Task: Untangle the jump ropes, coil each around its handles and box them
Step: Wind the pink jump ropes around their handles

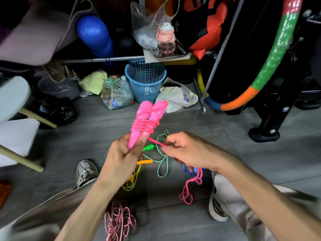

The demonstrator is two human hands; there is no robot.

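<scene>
My left hand grips the lower ends of two pink jump-rope handles held side by side, pointing away from me. Several turns of pink rope are wound round their middle. My right hand pinches the taut pink strand just right of the handles, and the loose pink tail hangs below that hand to the floor. On the floor beneath lie a green braided rope with a green handle, a yellow rope with an orange handle, a blue rope and a red-and-white rope.
A blue mesh basket stands ahead, with a bag of plastic bottles to its left and a cream bag to its right. A multicoloured hoop leans on a black frame at right. My shoes flank the ropes. No box is in view.
</scene>
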